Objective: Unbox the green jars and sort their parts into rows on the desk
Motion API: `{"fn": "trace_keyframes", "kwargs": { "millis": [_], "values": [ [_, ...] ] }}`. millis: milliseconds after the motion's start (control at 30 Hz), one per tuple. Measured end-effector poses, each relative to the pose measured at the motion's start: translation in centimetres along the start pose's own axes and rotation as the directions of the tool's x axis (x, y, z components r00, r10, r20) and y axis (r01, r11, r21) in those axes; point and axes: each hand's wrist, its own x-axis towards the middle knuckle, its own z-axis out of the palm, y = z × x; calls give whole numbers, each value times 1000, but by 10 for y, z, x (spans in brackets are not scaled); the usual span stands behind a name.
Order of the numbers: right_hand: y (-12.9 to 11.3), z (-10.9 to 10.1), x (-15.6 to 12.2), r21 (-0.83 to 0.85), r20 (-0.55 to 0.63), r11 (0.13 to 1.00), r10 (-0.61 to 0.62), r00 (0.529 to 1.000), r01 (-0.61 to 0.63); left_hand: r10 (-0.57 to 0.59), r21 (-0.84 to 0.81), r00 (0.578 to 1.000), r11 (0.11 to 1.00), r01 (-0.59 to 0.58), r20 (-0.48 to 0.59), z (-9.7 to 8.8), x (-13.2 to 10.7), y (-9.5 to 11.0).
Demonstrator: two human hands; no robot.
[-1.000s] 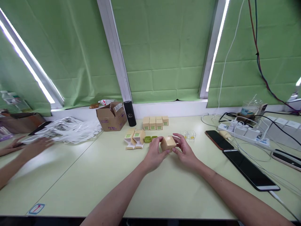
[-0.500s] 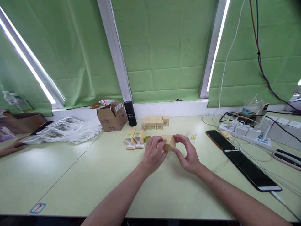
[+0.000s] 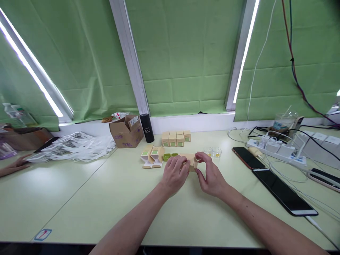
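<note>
My left hand is wrapped round a small kraft cardboard box, just above the table. With thumb and fingertips, my right hand pinches the box's right end, where a flap edge shows. Part of the box is hidden behind my left fingers. To its left stand two similar boxes with open flaps and white insides. Small green containers sit between those and my left hand. Beyond my right hand are clear little containers with something yellow in them.
Several closed kraft boxes stand in a group farther back. A black bottle and a brown carton are behind left. Phones, cables and a power strip lie right. Another person's hand rests by white bundles.
The box has turned slightly in my hands and its right end shows a flap edge. More of the green containers and the clear containers has come into sight.
</note>
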Motion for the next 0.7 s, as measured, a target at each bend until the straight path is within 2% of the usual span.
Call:
{"fn": "trace_keyframes", "kwargs": {
  "millis": [200,367,533,700],
  "values": [
    [-3,-1,1,-29,36,1000,-11,999,12,9,29,998,1000,-11,58,-1,-2,1],
    [-1,4,-1,-26,6,999,23,1000,-23,-34,-19,993,999,37,115,3,-5,3],
    [2,6,-1,-12,-28,997,77,997,-78,-123,-91,979,986,138,160,3,-2,3],
    [3,2,4,91,-117,989,127,985,-117,-252,-218,937,927,306,244,4,-6,2]
  ]
}}
